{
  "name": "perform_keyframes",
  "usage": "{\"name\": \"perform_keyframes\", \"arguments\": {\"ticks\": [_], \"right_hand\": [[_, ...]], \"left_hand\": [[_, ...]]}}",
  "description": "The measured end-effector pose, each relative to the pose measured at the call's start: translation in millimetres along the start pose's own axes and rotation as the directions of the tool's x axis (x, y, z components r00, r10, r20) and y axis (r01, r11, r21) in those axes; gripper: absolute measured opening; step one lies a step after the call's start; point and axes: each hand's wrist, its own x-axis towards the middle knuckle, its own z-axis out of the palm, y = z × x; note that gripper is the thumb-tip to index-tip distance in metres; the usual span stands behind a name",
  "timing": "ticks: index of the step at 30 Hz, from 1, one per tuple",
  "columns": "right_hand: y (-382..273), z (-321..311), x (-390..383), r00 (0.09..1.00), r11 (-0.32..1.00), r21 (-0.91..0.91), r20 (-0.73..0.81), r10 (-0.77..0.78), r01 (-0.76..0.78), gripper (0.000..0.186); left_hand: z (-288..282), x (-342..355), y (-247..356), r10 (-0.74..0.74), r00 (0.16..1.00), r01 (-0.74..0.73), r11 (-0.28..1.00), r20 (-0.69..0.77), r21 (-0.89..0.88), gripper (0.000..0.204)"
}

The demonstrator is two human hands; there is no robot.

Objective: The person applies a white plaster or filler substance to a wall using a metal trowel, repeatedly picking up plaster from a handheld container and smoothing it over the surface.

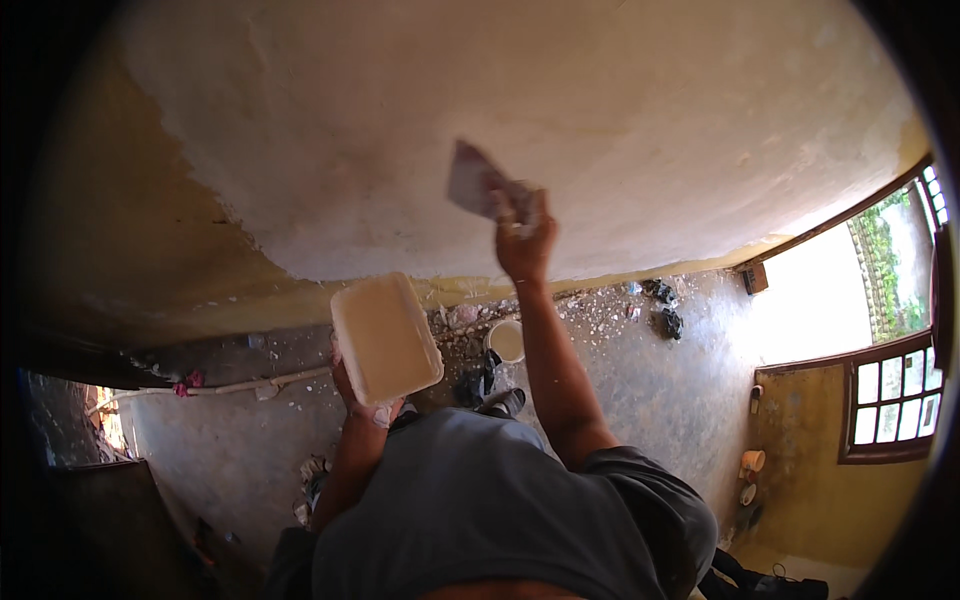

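My left hand [372,403] supports a pale rectangular tray [402,394] from below and the side; a smooth cream layer covers its inside. Raised in front of the wall, my right hand [527,248] grips a putty knife [473,182] with a broad flat blade, somewhat smeared by motion. Whether the blade touches the wall I cannot tell. Pale filler [360,110] coats most of the wall, ending in a ragged border against darker yellow paint [130,230] on the left and along the bottom.
By my feet stands a round bucket [507,341], with black plastic [478,382] beside it. Pale crumbs litter the floor along the wall's foot, near another black bag [670,322]. A long pole [225,389] lies at left. A bright doorway [810,300] and barred window [893,397] are at right.
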Motion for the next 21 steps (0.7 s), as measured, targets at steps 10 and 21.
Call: {"name": "perform_keyframes", "arguments": {"ticks": [10,21], "right_hand": [[19.4,31.9,20.5,0.969,0.959,-0.178,-0.068,-0.237,0.222,0.021],[72.1,-79.3,60.5,0.897,0.988,-0.148,-0.442,-0.021,-0.05,0.019]], "left_hand": [[-9.5,2.2,3.3,0.015,1.0,-0.015,1.0,0.002,0.013,0.061],[2.0,1.3,0.8,-0.079,0.991,0.087,0.994,0.109,-0.069,0.053]]}}
